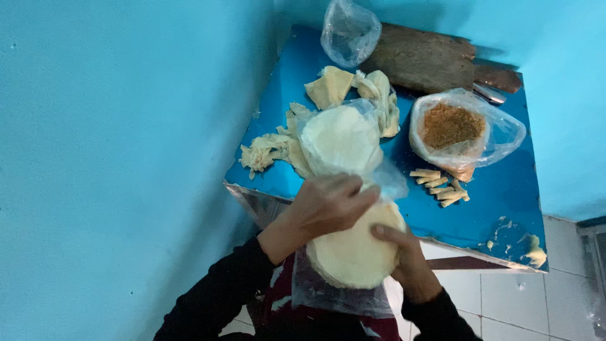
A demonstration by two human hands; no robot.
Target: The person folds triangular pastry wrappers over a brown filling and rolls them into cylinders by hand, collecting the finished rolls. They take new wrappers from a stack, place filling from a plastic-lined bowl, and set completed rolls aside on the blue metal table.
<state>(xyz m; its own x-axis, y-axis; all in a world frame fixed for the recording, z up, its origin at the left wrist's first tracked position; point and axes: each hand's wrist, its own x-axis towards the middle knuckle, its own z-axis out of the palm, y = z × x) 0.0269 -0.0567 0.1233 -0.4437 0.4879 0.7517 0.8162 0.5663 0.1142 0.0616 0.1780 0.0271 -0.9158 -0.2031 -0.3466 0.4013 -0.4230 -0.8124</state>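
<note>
Lower centre of frame: left hand [328, 205] lies over top of stack of round wrappers [356, 249], fingers curled on clear plastic [385, 180] around it. Right hand [407, 256] grips stack's right edge, thumb on top. Both hands clamped on stack, held just off near edge of blue tabletop [499, 196]. Above it, centre: more wrappers in bag [341, 139]. Torn wrapper scraps [265, 151] left of it. Right: bag of brown filling [451, 126], small rolls [440, 186] below it. Top: wooden board [423, 60], empty bag [350, 31].

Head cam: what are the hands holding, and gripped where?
Both hold a stack of pale round wrappers: left hand grips its top edge, right hand its right rim. Its clear plastic bag hangs beneath.
</note>
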